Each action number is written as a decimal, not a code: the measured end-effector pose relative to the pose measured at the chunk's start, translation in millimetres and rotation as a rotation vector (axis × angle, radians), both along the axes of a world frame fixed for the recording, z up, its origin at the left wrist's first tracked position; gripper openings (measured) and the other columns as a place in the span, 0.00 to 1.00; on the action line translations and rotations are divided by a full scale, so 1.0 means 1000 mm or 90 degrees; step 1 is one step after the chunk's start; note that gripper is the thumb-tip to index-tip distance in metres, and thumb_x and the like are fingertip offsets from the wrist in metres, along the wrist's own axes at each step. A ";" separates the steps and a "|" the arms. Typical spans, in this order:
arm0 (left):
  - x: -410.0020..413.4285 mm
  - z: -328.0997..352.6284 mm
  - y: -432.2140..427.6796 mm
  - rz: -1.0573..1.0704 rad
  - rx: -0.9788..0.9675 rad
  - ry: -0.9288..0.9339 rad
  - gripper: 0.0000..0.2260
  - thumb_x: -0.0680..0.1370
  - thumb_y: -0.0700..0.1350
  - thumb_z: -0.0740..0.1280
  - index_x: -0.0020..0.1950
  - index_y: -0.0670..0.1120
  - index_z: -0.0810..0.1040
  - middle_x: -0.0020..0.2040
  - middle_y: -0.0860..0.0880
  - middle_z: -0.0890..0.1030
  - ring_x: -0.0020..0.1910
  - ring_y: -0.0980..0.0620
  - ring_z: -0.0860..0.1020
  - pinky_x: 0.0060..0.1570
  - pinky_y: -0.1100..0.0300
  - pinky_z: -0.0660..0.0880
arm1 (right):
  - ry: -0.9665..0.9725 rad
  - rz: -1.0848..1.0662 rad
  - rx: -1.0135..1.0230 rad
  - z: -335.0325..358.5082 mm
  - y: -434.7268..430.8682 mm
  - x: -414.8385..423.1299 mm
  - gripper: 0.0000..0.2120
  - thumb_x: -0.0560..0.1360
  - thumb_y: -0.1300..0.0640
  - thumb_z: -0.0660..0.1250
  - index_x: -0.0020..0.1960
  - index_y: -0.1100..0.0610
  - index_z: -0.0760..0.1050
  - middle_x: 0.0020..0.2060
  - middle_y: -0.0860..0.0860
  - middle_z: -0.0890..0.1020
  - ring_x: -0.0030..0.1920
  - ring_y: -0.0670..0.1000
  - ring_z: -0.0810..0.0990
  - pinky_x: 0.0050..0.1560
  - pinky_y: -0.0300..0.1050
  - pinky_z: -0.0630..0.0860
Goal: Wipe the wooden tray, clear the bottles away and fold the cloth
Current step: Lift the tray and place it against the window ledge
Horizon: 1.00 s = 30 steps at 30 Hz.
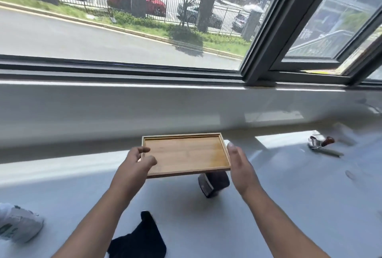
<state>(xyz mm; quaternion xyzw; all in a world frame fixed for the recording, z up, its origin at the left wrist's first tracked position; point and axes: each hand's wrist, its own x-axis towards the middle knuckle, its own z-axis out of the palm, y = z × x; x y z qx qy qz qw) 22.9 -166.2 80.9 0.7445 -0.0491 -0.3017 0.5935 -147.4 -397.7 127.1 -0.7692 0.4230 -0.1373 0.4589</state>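
I hold the wooden tray (186, 154) level in the air between both hands, above the white surface. The tray is rectangular and shallow, and nothing lies in it. My left hand (134, 167) curls its fingers round the tray's left edge. My right hand (239, 164) presses flat against the right edge. A dark bottle (215, 183) lies on its side under the tray's near right corner, partly hidden by it. A dark cloth (138, 237) lies crumpled on the surface near me, between my forearms.
The white surface (289, 206) runs up to a raised white sill (124, 109) under a large window. A metal tool with a brown handle (320, 144) lies at the far right. A white shoe (18, 222) sits at the left edge.
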 end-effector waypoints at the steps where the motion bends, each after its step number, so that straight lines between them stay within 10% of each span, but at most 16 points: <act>1: -0.008 0.006 -0.016 -0.017 0.001 -0.004 0.19 0.60 0.61 0.67 0.51 0.67 0.77 0.57 0.50 0.82 0.55 0.46 0.80 0.53 0.48 0.75 | 0.002 -0.009 -0.011 0.005 -0.013 -0.010 0.32 0.73 0.24 0.47 0.63 0.42 0.73 0.53 0.43 0.81 0.55 0.46 0.78 0.49 0.46 0.71; 9: -0.064 0.020 -0.145 -0.117 0.059 -0.013 0.21 0.62 0.59 0.68 0.56 0.65 0.76 0.55 0.62 0.76 0.54 0.55 0.79 0.49 0.53 0.75 | -0.022 -0.067 0.016 0.013 -0.125 -0.077 0.20 0.72 0.21 0.49 0.49 0.28 0.72 0.49 0.33 0.80 0.52 0.33 0.75 0.45 0.35 0.68; 17: -0.096 -0.006 -0.287 -0.106 0.135 -0.012 0.20 0.58 0.60 0.68 0.49 0.68 0.77 0.48 0.49 0.84 0.45 0.47 0.82 0.46 0.49 0.77 | 0.010 -0.064 0.043 -0.034 -0.263 -0.114 0.23 0.71 0.21 0.47 0.48 0.33 0.73 0.48 0.37 0.80 0.51 0.35 0.75 0.45 0.34 0.68; 30: -0.068 -0.075 -0.426 -0.071 0.214 0.090 0.20 0.62 0.53 0.71 0.54 0.54 0.79 0.52 0.45 0.82 0.49 0.43 0.81 0.51 0.50 0.77 | 0.117 -0.003 0.071 -0.134 -0.415 -0.056 0.33 0.75 0.23 0.47 0.60 0.45 0.73 0.50 0.52 0.82 0.52 0.56 0.80 0.49 0.52 0.75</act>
